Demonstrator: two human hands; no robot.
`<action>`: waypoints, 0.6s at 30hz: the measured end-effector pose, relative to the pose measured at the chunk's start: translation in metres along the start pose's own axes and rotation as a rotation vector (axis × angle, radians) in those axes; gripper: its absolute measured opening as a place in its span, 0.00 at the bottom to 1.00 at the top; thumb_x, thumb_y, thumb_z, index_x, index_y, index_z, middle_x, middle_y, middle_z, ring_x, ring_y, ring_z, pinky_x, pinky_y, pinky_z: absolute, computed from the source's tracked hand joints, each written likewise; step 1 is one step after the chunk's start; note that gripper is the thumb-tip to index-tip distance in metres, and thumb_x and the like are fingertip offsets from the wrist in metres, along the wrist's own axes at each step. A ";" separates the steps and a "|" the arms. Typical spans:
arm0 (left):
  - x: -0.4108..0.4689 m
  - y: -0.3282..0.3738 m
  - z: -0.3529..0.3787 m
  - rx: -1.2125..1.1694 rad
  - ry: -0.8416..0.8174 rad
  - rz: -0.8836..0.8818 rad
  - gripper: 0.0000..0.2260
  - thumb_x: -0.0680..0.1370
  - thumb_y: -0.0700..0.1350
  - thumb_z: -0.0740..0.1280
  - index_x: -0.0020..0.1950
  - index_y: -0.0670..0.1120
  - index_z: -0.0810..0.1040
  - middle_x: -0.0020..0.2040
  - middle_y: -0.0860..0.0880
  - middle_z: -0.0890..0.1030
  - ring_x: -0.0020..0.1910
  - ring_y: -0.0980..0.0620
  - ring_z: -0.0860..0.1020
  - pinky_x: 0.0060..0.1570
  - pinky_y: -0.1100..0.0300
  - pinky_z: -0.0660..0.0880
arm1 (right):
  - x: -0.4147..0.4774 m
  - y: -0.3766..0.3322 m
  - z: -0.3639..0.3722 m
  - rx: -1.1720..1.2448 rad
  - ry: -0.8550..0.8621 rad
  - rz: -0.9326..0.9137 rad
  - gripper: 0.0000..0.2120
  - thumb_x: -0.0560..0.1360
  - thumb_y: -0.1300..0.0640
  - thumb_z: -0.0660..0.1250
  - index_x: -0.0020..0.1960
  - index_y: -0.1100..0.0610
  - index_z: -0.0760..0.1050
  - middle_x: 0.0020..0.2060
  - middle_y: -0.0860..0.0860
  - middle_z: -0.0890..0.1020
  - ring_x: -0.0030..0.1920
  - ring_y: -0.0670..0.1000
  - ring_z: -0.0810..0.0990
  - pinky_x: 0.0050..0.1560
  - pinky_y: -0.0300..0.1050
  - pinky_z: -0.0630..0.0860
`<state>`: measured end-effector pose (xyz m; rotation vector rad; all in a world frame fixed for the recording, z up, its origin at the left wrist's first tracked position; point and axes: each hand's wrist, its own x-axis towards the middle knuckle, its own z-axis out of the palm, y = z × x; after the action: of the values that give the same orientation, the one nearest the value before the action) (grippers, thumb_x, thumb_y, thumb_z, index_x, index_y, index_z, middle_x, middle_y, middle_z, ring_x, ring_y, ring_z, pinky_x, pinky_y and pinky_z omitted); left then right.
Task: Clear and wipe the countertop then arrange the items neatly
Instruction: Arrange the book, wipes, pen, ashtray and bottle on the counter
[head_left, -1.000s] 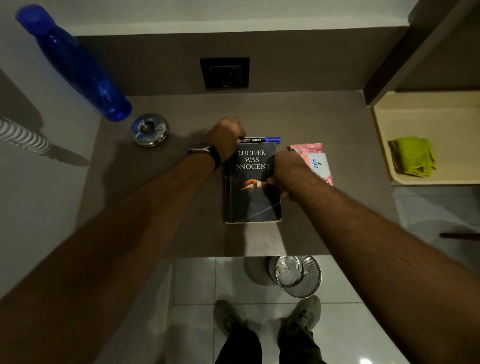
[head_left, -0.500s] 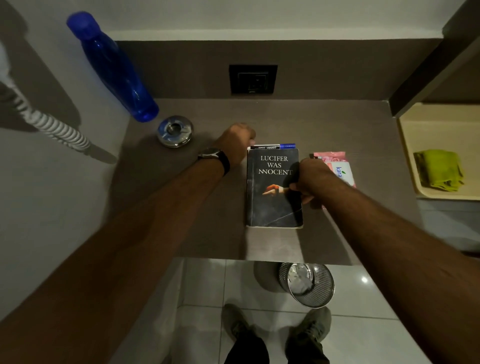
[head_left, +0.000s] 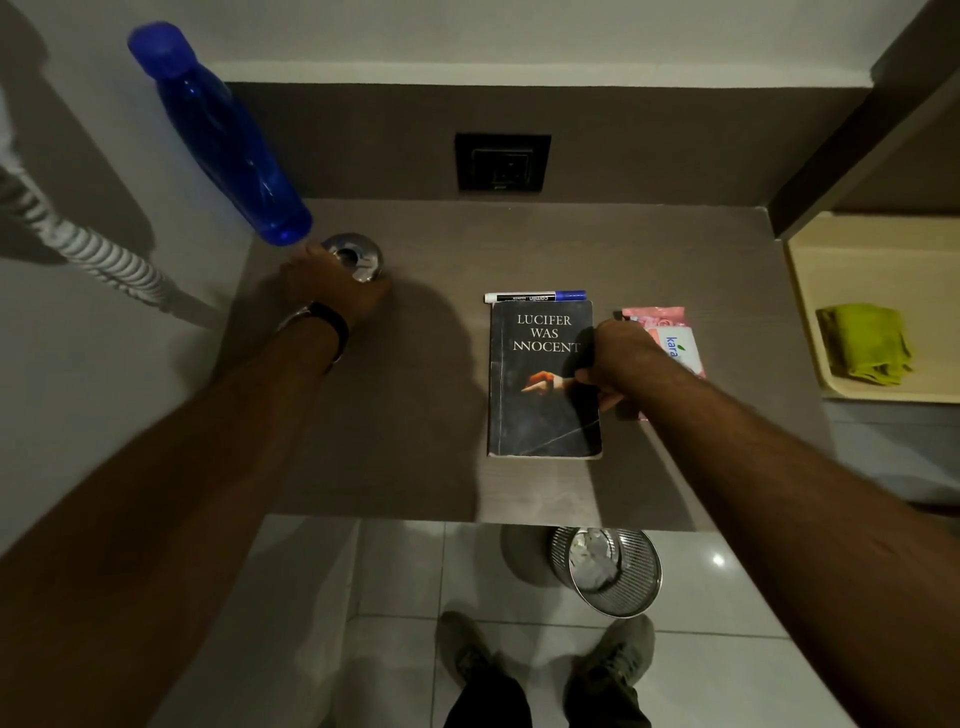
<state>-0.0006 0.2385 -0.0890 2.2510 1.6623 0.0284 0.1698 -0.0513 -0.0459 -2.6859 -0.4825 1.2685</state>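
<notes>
Head view: bottle (head_left: 228, 140) stands just behind ashtray (head_left: 353, 257).

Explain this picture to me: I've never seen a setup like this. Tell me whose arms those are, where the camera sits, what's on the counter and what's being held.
No machine here: a person wears a camera on the head, looking down at their own arms. The left hand reaches to a metal ashtray beside a blue bottle; whether it has a grip yet is unclear. The right hand rests on the edge of a book. On the counter also lie a marker and a wipes pack. A bin stands below.
</notes>
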 end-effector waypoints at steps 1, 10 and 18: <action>0.001 -0.001 0.001 -0.034 0.002 -0.011 0.52 0.69 0.64 0.80 0.81 0.39 0.60 0.78 0.37 0.67 0.76 0.36 0.69 0.75 0.41 0.70 | 0.001 0.000 0.000 0.009 0.005 0.001 0.15 0.81 0.60 0.71 0.66 0.63 0.77 0.57 0.61 0.85 0.56 0.59 0.87 0.63 0.55 0.82; -0.037 0.028 -0.003 -0.160 0.051 0.238 0.44 0.69 0.60 0.81 0.75 0.38 0.70 0.73 0.38 0.72 0.70 0.38 0.74 0.70 0.47 0.73 | -0.002 0.005 0.009 -0.191 0.200 -0.116 0.13 0.81 0.59 0.71 0.63 0.62 0.79 0.59 0.59 0.83 0.59 0.58 0.83 0.63 0.52 0.81; -0.100 0.116 0.005 -0.432 0.143 0.674 0.31 0.63 0.51 0.81 0.61 0.39 0.80 0.56 0.42 0.80 0.55 0.41 0.80 0.58 0.48 0.79 | 0.019 -0.024 -0.045 0.078 0.428 -0.303 0.18 0.83 0.45 0.66 0.54 0.61 0.80 0.48 0.58 0.83 0.47 0.57 0.79 0.46 0.48 0.74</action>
<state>0.0764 0.1148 -0.0428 2.3687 0.7709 0.6532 0.2105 -0.0218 -0.0256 -2.5840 -0.7218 0.5995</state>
